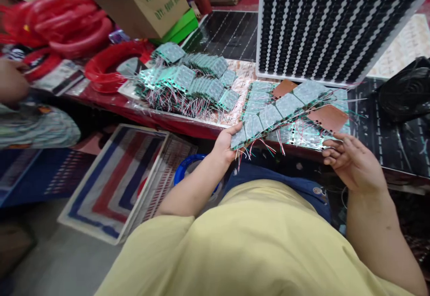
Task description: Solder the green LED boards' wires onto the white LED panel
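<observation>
My left hand [224,144] grips the near left end of a long strip of joined circuit boards [269,116], thumb on top. The strip slants up to the right, with thin red, white and green wires hanging from its lower edge. Beneath it lie more circuit board panels [304,135] and brown bare boards [328,117]. At the front right corner of those panels is my right hand [358,159], its fingers curled and closed together. What lies between those fingertips is too small to make out.
Wired circuit boards [181,79] stand piled left of the strip. Behind rises a black-and-white dotted panel [322,27]. Red wire coils [104,65] and a cardboard box [148,5] sit at left. A striped crate [117,184] leans below; another person's hand [11,81] shows far left.
</observation>
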Available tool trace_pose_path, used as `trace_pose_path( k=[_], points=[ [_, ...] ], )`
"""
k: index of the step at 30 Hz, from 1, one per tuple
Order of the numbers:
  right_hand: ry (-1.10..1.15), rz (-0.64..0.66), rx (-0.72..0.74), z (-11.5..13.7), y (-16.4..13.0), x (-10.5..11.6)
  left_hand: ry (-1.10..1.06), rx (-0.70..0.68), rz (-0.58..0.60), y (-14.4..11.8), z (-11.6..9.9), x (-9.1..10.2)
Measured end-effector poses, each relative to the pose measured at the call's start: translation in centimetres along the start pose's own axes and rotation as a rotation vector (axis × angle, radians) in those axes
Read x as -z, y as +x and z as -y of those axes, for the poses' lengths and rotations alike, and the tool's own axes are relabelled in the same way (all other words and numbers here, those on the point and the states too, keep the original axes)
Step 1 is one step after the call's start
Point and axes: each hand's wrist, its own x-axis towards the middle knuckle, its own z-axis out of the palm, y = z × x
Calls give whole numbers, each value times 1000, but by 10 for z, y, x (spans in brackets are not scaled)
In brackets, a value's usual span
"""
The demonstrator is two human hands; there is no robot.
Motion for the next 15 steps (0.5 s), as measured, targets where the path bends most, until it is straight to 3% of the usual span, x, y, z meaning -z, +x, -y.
trace_pose_path(
  k=[15],
  points=[
    [-91,-44,18,-1,-5,6,24,-18,-51,-12,4,-11]
  ],
)
